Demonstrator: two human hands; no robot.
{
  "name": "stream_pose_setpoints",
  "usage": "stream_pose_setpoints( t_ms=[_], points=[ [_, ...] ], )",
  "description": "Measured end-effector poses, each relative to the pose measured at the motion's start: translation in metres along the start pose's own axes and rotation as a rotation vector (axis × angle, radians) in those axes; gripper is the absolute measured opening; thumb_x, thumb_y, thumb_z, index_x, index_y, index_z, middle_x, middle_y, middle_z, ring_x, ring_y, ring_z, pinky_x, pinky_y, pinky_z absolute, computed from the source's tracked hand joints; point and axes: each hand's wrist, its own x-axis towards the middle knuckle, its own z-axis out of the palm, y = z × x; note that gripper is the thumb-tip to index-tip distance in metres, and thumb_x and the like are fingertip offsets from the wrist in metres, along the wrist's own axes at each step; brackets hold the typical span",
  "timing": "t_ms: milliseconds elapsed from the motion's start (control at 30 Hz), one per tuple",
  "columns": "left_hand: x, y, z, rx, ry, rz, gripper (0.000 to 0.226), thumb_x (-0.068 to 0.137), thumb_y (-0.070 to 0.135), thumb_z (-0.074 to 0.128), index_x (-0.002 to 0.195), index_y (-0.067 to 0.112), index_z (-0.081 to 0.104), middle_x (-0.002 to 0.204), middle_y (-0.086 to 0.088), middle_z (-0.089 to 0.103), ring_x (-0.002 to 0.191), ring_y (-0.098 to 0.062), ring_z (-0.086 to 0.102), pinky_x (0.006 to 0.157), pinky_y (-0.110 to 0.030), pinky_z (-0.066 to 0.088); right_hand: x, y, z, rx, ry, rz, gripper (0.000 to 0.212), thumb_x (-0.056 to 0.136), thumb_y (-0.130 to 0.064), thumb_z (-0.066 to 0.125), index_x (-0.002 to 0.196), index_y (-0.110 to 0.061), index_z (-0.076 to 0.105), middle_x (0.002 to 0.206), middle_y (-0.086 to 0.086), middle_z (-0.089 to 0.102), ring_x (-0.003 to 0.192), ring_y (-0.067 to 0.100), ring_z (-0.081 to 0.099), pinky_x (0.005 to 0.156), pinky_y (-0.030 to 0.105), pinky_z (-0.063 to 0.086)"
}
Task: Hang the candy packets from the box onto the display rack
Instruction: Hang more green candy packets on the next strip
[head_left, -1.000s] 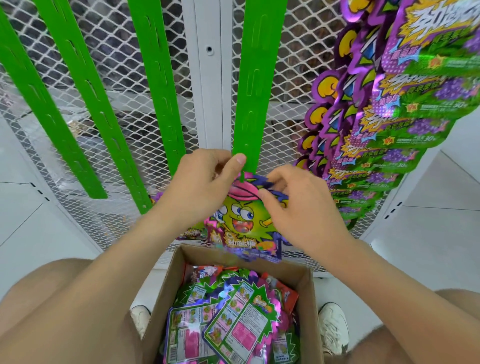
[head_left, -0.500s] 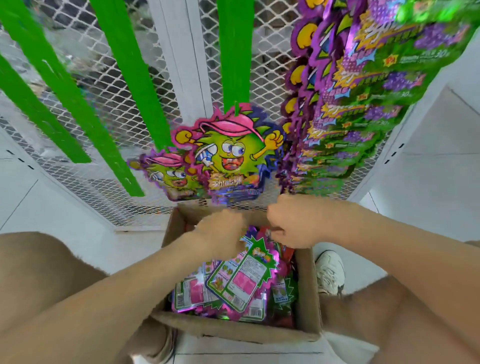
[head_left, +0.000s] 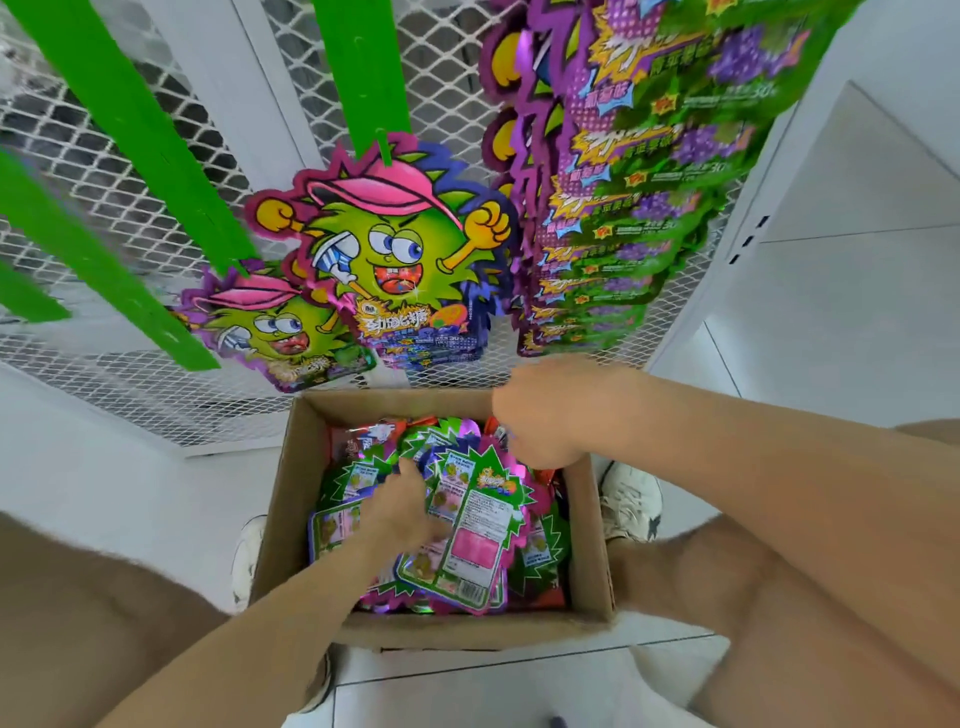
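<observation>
Many candy packets (head_left: 467, 525) fill the cardboard box (head_left: 592, 545); left hand (head_left: 402, 506) among them.

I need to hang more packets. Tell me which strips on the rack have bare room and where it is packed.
Free: the green strip above the pink-capped packet, and the two green strips left of it, bare above the lower packet. Crowded: the right column of grape packets, overlapping top to bottom, and the box.

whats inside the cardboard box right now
The cardboard box holds a loose heap of candy packets, mostly back side up. The left hand reaches into them. Lower layers and the box floor are covered.
</observation>
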Motion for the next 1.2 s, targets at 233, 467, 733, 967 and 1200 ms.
stream_pose_setpoints(
  t_ms=[233,467,733,967,1200],
  points=[
    [-0.002,0.015,-0.028,-0.436,-0.098,0.035,0.051,0.077,0.015,0.093,0.106,0.004,0.052,0.080,-0.003,0.053,0.069,-0.020,0.054,0.065,-0.023,0.047,0.004,-0.010,-0.002,0.312,-0.080,0.074,0.037,0.107,-0.016,0.045,0.071,-0.012,0.044,0.065,0.003,0.041,0.053,0.018,0.034,0.047,0.028,0.028],
    [-0.093,0.059,-0.083,0.056,0.303,0.492,0.016,0.089,0.015,0.060,0.099,0.011,0.050,0.068,-0.002,0.049,0.068,-0.035,0.057,0.059,-0.039,0.034,-0.008,-0.019,-0.015,1.089,0.170,0.296,0.032,0.107,-0.021,0.045,0.076,-0.012,0.047,0.076,0.007,0.053,0.061,0.019,0.051,0.051,0.027,0.050],
    [-0.154,0.067,-0.141,0.507,0.487,0.778,0.063,0.086,0.086,0.040,0.101,0.028,0.054,0.088,0.005,0.066,0.082,-0.026,0.066,0.060,-0.036,0.036,-0.032,-0.012,-0.020,1.001,0.274,0.285,0.029,0.090,-0.002,0.054,0.118,0.000,0.062,0.077,0.026,0.054,0.064,0.024,0.039,0.050,0.035,0.039],
    [-0.144,0.067,-0.221,-0.128,0.967,0.736,0.019,0.097,0.037,0.054,0.102,0.024,0.066,0.090,0.013,0.058,0.081,-0.013,0.059,0.070,-0.040,0.053,-0.067,-0.007,-0.057,0.560,0.561,0.164,0.014,0.093,-0.017,0.056,0.078,-0.017,0.054,0.058,-0.001,0.048,0.055,0.014,0.042,0.057,0.035,0.036],
    [-0.135,0.102,-0.285,-0.500,0.957,0.583,0.055,0.083,0.022,0.055,0.138,0.015,0.058,0.129,0.003,0.066,0.115,-0.009,0.061,0.100,-0.023,0.043,-0.062,0.003,-0.103,0.329,1.037,0.078,0.004,0.101,-0.025,0.047,0.097,-0.026,0.047,0.089,-0.002,0.052,0.087,0.031,0.062,0.065,0.043,0.050]
  ],
)
